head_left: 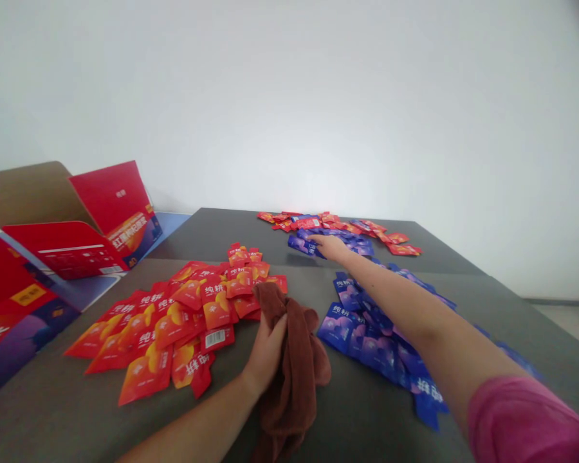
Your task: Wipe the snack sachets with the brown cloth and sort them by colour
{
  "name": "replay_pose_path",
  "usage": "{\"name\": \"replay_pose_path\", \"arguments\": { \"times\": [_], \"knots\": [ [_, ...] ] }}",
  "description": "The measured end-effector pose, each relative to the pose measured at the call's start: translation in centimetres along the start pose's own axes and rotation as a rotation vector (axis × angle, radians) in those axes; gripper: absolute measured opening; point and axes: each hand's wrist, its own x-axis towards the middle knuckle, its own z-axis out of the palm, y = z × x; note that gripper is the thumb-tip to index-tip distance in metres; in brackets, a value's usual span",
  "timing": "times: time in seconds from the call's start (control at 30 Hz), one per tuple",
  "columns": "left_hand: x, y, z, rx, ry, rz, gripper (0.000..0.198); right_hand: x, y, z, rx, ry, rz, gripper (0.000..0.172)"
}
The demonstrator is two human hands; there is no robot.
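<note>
My left hand (267,350) is wrapped round a brown cloth (296,379) that hangs down over the table's near middle. Red packets (215,305) with yellow-orange prints lie in a spread pile to its left. My right hand (329,247) reaches far forward, its fingers closed on a blue packet (300,245) at the near left edge of a mixed pile. Blue and purple packets (379,344) lie in another pile under and beside my right forearm.
An opened red carton (67,247) stands at the left, with another red and blue carton (17,321) nearer. More red packets (398,242) lie at the back of the dark table (367,424). A white wall rises behind.
</note>
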Motion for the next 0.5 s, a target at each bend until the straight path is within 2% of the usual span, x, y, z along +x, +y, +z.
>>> {"name": "replay_pose_path", "arguments": {
  "times": [0.1, 0.2, 0.37, 0.5],
  "knots": [
    [0.2, -0.2, -0.1, 0.028, -0.021, 0.034, 0.052, -1.6, -1.1, -1.4, 0.197, 0.060, 0.024, 0.053],
    [0.4, -0.5, -0.1, 0.079, -0.044, 0.084, 0.049, -4.8, -2.8, -1.5, 0.392, 0.089, 0.057, 0.051],
    [0.7, -0.6, 0.2, 0.203, -0.030, 0.225, 0.052, -9.9, -4.9, 0.9, 0.625, 0.116, 0.200, 0.050],
    [0.8, -0.3, 0.3, 0.250, -0.031, 0.257, 0.048, -11.0, -5.3, 3.1, 0.677, 0.141, 0.364, 0.036]
  ]
}}
